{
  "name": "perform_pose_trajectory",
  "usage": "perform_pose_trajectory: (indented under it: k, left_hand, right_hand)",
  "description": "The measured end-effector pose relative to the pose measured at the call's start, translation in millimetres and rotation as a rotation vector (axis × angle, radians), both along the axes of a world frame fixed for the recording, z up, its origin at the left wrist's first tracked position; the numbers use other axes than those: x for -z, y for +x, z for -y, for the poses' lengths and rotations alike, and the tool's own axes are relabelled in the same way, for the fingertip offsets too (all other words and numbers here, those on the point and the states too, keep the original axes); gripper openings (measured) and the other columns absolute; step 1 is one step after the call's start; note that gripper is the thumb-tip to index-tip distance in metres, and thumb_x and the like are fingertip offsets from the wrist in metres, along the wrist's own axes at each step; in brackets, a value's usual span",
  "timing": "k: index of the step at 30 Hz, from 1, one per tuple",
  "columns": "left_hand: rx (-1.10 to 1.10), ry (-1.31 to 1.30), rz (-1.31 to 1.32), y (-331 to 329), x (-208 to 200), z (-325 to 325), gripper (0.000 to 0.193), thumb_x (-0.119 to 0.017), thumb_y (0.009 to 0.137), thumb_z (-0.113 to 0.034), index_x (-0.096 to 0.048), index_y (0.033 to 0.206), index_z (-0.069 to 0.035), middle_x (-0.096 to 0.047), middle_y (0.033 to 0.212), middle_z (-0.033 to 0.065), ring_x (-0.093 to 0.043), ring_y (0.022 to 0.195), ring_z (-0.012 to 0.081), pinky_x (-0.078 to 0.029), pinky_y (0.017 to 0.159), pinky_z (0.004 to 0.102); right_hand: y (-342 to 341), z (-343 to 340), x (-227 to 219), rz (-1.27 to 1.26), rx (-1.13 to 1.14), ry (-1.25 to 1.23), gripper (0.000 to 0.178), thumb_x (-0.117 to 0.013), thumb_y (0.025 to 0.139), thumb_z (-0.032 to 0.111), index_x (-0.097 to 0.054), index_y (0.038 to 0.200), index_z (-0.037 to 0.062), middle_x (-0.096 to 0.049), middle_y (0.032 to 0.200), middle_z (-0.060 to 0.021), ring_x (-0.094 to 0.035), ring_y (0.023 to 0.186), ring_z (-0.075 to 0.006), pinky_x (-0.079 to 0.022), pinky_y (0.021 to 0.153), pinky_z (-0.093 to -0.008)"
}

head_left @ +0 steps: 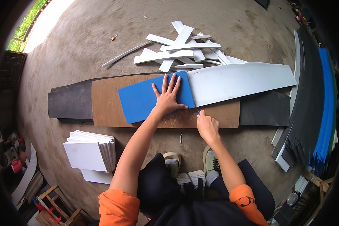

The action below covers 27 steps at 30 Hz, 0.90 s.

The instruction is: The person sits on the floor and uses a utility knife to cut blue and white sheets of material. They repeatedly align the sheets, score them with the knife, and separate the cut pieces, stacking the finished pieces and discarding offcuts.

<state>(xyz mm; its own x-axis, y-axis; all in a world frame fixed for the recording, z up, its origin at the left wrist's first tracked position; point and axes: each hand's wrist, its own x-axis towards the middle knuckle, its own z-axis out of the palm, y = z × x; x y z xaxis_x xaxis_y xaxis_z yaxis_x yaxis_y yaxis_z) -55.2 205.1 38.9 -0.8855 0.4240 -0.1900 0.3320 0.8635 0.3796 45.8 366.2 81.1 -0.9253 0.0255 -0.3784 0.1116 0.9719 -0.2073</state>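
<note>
My left hand [167, 97] lies flat with its fingers spread on a blue rectangular foam sheet [135, 101]. That blue sheet rests on a brown board [105, 101], overlapping the end of a long white foam sheet [245, 81] that stretches to the right. In my right hand [208, 128] is a small knife [198, 112], gripped by its blue handle. The thin blade is at the lower right corner of the blue sheet, along the white sheet's near edge; how deep its tip goes I cannot tell.
Black sheets [69, 103] lie under the brown board. Loose white offcuts [184, 51] are heaped beyond it. Cut white sheets [88, 154] are stacked at the near left. Black sheets [303, 105] and blue sheets [324, 113] line the right side. Wooden frames [58, 203] stand at lower left.
</note>
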Motion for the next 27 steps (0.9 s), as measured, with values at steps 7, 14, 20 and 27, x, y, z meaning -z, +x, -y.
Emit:
perform_pose_trajectory:
  k: [7,14,20,27]
  left_hand:
    - [-0.016,0.042,-0.025,3,5,4,0.121,-0.069,0.043,-0.064,-0.010,0.139,-0.019,-0.004,0.145,0.0040,0.006,0.133,0.0280,0.010,0.089,0.0685]
    - [-0.010,0.059,-0.026,2,1,-1,0.119,-0.068,0.044,-0.063,-0.010,0.139,-0.019,-0.005,0.145,0.0039,0.005,0.133,0.0279,0.011,0.089,0.0683]
    - [-0.010,0.060,-0.007,2,0,0,0.119,-0.068,0.045,-0.063,-0.010,0.139,-0.019,-0.004,0.145,0.0037,0.006,0.133,0.0277,0.011,0.089,0.0683]
    - [-0.014,0.063,-0.021,3,0,-1,0.120,-0.070,0.043,-0.062,-0.012,0.138,-0.018,-0.004,0.145,0.0042,0.006,0.133,0.0278,0.010,0.089,0.0682]
  right_hand:
    - [-79,12,-22,-0.122,-0.040,0.022,0.021,-0.042,0.088,0.022,-0.048,0.087,0.0019,-0.061,0.063,-0.0166,-0.062,0.063,-0.0323,-0.049,0.055,-0.0410]
    - [-138,15,24,-0.187,-0.035,0.010,0.024,-0.040,0.089,0.024,-0.048,0.091,0.0012,-0.062,0.066,-0.0169,-0.063,0.067,-0.0320,-0.049,0.058,-0.0419]
    - [-140,11,24,-0.166,0.146,-0.172,0.020,-0.040,0.088,0.022,-0.047,0.093,0.0038,-0.060,0.069,-0.0189,-0.063,0.064,-0.0304,-0.049,0.058,-0.0411]
    - [-96,-47,-12,0.453,0.893,-1.713,0.027,-0.048,0.084,0.009,-0.037,0.107,0.0032,-0.050,0.092,-0.0124,-0.058,0.078,-0.0211,-0.049,0.063,-0.0312]
